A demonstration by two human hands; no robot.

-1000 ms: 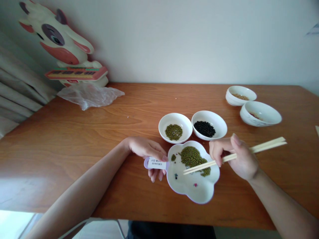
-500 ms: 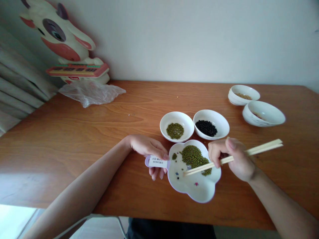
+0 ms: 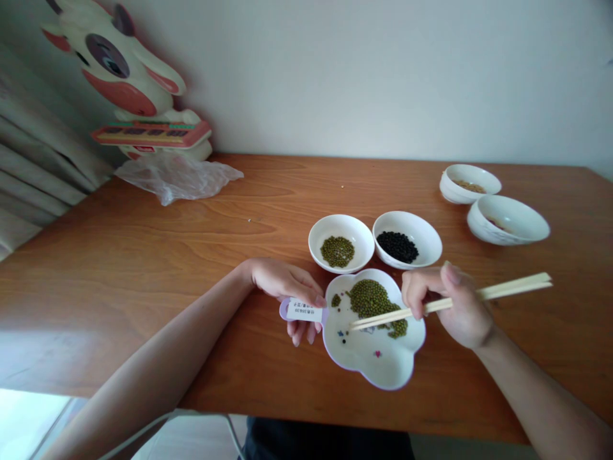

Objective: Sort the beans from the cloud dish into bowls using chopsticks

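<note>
My left hand (image 3: 294,291) grips the short, labelled handle of a white flower-shaped dish (image 3: 387,374) with a lilac rim. Green mung beans (image 3: 373,299) lie heaped in its far right part, with a small cluster at the left and a single black bean (image 3: 343,341) near the left wall. Between the fingers of my right hand (image 3: 443,300) is a pair of pale chopsticks (image 3: 507,289). Their tips are over the dish, left of the heap, with no bean visible between them. Just behind stand a white bowl (image 3: 316,252) of mung beans and a white bowl (image 3: 431,246) of black beans.
Two more white bowls stand at the back right, one (image 3: 450,190) with tan contents, the other (image 3: 522,223) with reddish bits. A crumpled plastic bag (image 3: 182,180) lies before a cow-shaped toy keyboard (image 3: 153,135) at the back left. A pale cable (image 3: 191,414) runs along the table's front edge.
The chopstick tips have shifted slightly left and away from me, and their rear ends have moved right. My left hand and the dish hold almost the same place.
</note>
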